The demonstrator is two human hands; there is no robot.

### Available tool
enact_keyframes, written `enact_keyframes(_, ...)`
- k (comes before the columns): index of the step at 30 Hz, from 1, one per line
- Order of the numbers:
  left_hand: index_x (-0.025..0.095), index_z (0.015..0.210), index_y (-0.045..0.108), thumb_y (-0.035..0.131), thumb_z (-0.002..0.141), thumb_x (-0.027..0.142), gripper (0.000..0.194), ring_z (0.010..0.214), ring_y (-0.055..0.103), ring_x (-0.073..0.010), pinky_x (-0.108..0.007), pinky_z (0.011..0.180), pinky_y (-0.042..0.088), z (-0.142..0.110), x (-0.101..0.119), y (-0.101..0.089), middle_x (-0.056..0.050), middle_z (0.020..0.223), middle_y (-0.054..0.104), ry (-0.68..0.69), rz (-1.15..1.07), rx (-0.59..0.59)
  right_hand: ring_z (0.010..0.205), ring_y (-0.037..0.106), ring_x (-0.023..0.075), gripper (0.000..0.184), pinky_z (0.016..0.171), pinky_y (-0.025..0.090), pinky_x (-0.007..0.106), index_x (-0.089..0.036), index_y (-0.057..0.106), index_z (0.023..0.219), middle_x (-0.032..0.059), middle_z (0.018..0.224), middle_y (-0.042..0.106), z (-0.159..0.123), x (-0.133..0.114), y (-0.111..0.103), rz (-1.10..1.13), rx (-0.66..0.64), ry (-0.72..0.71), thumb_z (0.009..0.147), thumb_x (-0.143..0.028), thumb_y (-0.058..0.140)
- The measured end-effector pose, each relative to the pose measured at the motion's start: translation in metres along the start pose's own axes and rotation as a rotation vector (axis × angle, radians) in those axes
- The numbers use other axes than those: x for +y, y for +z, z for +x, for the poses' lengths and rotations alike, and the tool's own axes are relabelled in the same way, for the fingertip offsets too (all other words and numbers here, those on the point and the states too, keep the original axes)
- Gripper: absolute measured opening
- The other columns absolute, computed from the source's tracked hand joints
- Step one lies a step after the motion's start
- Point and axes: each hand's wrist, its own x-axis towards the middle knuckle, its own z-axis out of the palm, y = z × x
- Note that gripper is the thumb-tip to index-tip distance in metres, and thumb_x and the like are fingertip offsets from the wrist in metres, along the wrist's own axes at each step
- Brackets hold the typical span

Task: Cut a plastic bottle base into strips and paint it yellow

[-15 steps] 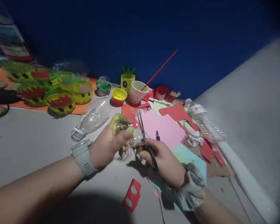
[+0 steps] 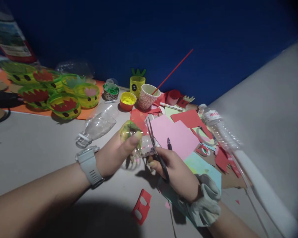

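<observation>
My left hand (image 2: 114,153), with a grey watch on its wrist, is wrapped round a clear plastic bottle piece (image 2: 146,144) that has yellow-green colour on its far side. In my right hand (image 2: 175,170) are black-handled scissors (image 2: 151,132), their blades pointing up and slightly apart beside the piece's right edge. Whether the blades touch the plastic I cannot tell. Pink paper (image 2: 173,135) lies behind the scissors, with a dark pen (image 2: 169,144) on it. Nearer to me lies a red paper scrap (image 2: 142,206) with two holes cut out.
Several yellow-green painted cups with faces (image 2: 64,107) stand on orange paper at the left. A cut clear bottle (image 2: 98,125) lies nearby. Behind are a yellow paint pot (image 2: 127,100), a green paint pot (image 2: 111,91) and a paper cup (image 2: 147,97). Another bottle (image 2: 221,129) lies at right.
The view has shifted slightly and is sharper. Both hands keep almost the same hold on the bottle piece and the scissors.
</observation>
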Motion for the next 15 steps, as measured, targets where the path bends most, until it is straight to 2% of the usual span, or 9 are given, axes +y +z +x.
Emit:
enact_keyframes(5,0.020,0.071,0.053,0.039,0.087,0.063,0.048,0.052,0.054,-0.0140,-0.027,0.053,0.045,-0.002,-0.004,0.001,0.001,0.056,0.054,-0.173,-0.108,0.039,0.064,0.039,0.0097,0.043,0.059,0.028,0.025,-0.016,0.051,0.078,-0.0022,0.069,0.048,0.001,0.002,0.004,0.008,0.019,0.043,0.085,-0.058,0.049)
enact_keyframes(15,0.019,0.073,0.049,0.034,0.084,0.071,0.055,0.044,0.049,-0.0093,-0.020,0.041,0.043,0.000,-0.011,0.002,0.003,0.054,0.050,-0.325,-0.282,0.024,0.061,0.036,0.0088,0.042,0.056,0.025,0.025,-0.017,0.047,0.071,-0.0033,0.062,0.042,0.004,0.004,0.004,-0.025,0.067,0.095,0.086,-0.056,0.050)
